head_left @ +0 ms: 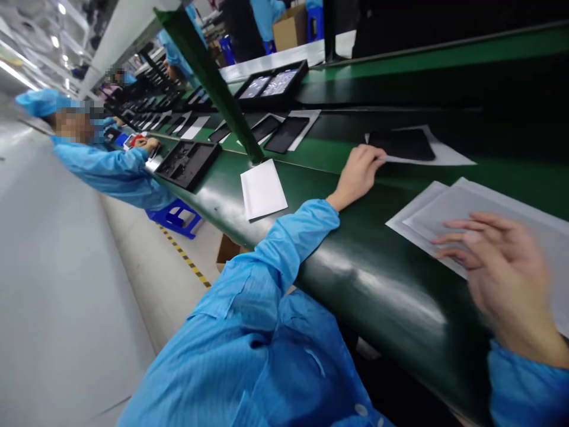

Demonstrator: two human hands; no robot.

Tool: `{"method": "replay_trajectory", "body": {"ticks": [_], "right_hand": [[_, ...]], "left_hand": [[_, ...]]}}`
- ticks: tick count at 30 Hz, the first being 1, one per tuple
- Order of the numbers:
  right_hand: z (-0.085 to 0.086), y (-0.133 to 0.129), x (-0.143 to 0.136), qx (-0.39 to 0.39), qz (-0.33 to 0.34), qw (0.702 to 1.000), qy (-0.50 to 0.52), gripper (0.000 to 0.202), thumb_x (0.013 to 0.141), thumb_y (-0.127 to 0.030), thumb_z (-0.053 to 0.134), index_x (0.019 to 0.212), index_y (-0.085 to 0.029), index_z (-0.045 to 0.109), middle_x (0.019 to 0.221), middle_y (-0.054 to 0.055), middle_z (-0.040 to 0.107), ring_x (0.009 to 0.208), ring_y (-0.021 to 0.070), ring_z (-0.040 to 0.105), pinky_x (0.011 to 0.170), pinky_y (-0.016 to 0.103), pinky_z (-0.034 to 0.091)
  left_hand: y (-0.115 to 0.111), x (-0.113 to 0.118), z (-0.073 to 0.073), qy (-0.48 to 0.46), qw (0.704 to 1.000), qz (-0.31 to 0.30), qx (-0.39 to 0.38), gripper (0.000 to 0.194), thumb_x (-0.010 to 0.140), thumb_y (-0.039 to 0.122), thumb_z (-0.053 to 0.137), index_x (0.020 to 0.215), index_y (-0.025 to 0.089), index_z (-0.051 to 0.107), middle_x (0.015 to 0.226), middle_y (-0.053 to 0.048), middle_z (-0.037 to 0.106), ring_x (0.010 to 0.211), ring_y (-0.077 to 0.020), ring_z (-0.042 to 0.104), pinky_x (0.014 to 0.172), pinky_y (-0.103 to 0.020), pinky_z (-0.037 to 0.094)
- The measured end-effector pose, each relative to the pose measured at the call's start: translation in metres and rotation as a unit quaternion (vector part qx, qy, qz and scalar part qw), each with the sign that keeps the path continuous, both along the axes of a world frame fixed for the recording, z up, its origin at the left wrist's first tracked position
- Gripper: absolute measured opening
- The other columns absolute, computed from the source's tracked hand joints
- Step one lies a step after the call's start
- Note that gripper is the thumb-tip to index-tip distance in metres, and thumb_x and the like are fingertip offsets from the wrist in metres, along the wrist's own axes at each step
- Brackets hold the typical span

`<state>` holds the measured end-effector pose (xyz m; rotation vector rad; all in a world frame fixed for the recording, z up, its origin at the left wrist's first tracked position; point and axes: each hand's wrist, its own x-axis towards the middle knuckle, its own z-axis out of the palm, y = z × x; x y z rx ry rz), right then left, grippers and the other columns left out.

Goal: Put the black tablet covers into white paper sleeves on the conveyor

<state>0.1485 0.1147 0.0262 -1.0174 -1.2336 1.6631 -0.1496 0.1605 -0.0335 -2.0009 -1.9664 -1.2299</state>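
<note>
My left hand [361, 173] reaches across the green bench, its thumb and fingers pinched on the near-left corner of a thin white sheet [448, 153]. On that sheet lies a flat black rectangular panel [402, 144], which looks like a phone or tablet screen. My right hand [507, 267] hovers over or rests on a stack of translucent white sheets [498, 201]; whether it touches them I cannot tell. Its fingers are stretched out and slightly apart, and nothing shows in them. A small white booklet-like pad [264, 190] lies left of my left arm.
A green post [213, 77] rises from the bench. More black panels on white sheets [287, 134] line the belt beyond it. Black trays [189, 163] stand left and behind. A co-worker in blue [102, 160] works at the left, near a blue stool [178, 216].
</note>
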Motion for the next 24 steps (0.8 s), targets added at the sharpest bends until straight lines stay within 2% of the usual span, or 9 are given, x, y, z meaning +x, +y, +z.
{"method": "replay_trajectory", "body": {"ticks": [3, 4, 6, 9, 13, 16, 19, 21, 24], "right_hand": [[0.015, 0.001, -0.031, -0.141, 0.085, 0.985, 0.047, 0.067, 0.046, -0.072, 0.099, 0.091, -0.028, 0.076, 0.108, 0.008, 0.08, 0.085, 0.0274, 0.079, 0.063, 0.038, 0.069], [0.018, 0.001, -0.037, -0.163, 0.09, 0.982, 0.041, 0.069, 0.041, -0.074, 0.099, 0.087, -0.027, 0.077, 0.104, 0.008, 0.08, 0.08, 0.0261, 0.078, 0.059, 0.035, 0.068], [0.019, -0.002, -0.042, -0.165, 0.078, 0.983, 0.006, 0.062, 0.036, -0.068, 0.099, 0.077, -0.026, 0.079, 0.08, 0.006, 0.076, 0.061, 0.0206, 0.071, 0.046, 0.028, 0.06], [0.018, -0.009, -0.037, -0.153, 0.088, 0.982, -0.067, 0.035, 0.043, -0.052, 0.093, 0.057, -0.026, 0.075, 0.053, 0.006, 0.06, 0.046, 0.0183, 0.056, 0.035, 0.027, 0.048], [0.021, -0.016, -0.03, -0.116, 0.087, 0.984, -0.105, 0.02, 0.053, -0.046, 0.083, 0.049, -0.03, 0.071, 0.054, 0.01, 0.059, 0.047, 0.024, 0.056, 0.035, 0.037, 0.049], [0.021, -0.014, -0.028, -0.107, 0.07, 0.987, -0.093, 0.017, 0.054, -0.042, 0.084, 0.055, -0.031, 0.072, 0.061, 0.009, 0.063, 0.051, 0.0259, 0.061, 0.036, 0.037, 0.053], [0.014, -0.007, -0.026, -0.132, -0.016, 0.991, -0.028, 0.014, 0.053, -0.029, 0.081, 0.066, -0.029, 0.075, 0.088, 0.006, 0.075, 0.069, 0.0216, 0.069, 0.045, 0.027, 0.059], [0.009, -0.002, -0.024, -0.124, -0.072, 0.989, 0.022, 0.018, 0.055, -0.024, 0.076, 0.073, -0.027, 0.075, 0.103, 0.006, 0.077, 0.079, 0.0198, 0.071, 0.051, 0.023, 0.063], [0.002, 0.002, -0.018, -0.118, -0.103, 0.984, 0.083, 0.025, 0.061, -0.024, 0.074, 0.086, -0.025, 0.073, 0.106, 0.005, 0.075, 0.08, 0.0187, 0.07, 0.048, 0.021, 0.061]], "left_hand": [[-0.047, 0.04, -0.002, 0.025, 0.999, -0.041, 0.007, 0.039, 0.115, 0.029, 0.042, 0.12, 0.019, 0.079, 0.118, -0.014, 0.071, 0.122, -0.0253, 0.066, 0.117, -0.047, 0.052], [-0.064, 0.051, -0.004, 0.035, 0.997, -0.065, 0.004, 0.036, 0.114, 0.027, 0.045, 0.119, 0.019, 0.08, 0.115, -0.013, 0.072, 0.119, -0.0239, 0.067, 0.113, -0.044, 0.055], [-0.094, 0.066, -0.007, 0.044, 0.994, -0.104, 0.006, 0.033, 0.113, 0.025, 0.05, 0.115, 0.021, 0.083, 0.109, -0.011, 0.072, 0.113, -0.0215, 0.069, 0.106, -0.039, 0.059], [-0.122, 0.073, -0.008, 0.031, 0.989, -0.142, 0.028, 0.026, 0.109, 0.023, 0.059, 0.109, 0.026, 0.085, 0.105, -0.009, 0.07, 0.109, -0.0203, 0.07, 0.101, -0.037, 0.063], [-0.133, 0.072, -0.007, -0.027, 0.983, -0.158, 0.088, 0.018, 0.103, 0.022, 0.068, 0.102, 0.029, 0.085, 0.113, -0.009, 0.067, 0.111, -0.0211, 0.071, 0.099, -0.038, 0.066], [-0.14, 0.067, -0.004, -0.094, 0.982, -0.094, 0.136, 0.022, 0.108, 0.03, 0.062, 0.099, 0.024, 0.081, 0.125, -0.012, 0.063, 0.116, -0.0224, 0.072, 0.098, -0.041, 0.067], [-0.157, 0.05, 0.006, -0.131, 0.98, 0.061, 0.137, 0.035, 0.115, 0.039, 0.045, 0.097, 0.021, 0.069, 0.129, -0.014, 0.061, 0.123, -0.0243, 0.072, 0.105, -0.048, 0.064], [-0.176, 0.032, 0.014, -0.142, 0.968, 0.14, 0.154, 0.037, 0.117, 0.041, 0.033, 0.099, 0.023, 0.06, 0.122, -0.013, 0.065, 0.123, -0.0249, 0.074, 0.11, -0.053, 0.061], [-0.209, 0.006, 0.022, -0.151, 0.959, 0.136, 0.195, 0.026, 0.116, 0.043, 0.038, 0.105, 0.025, 0.053, 0.1, -0.006, 0.068, 0.114, -0.0257, 0.077, 0.106, -0.052, 0.061]]}}
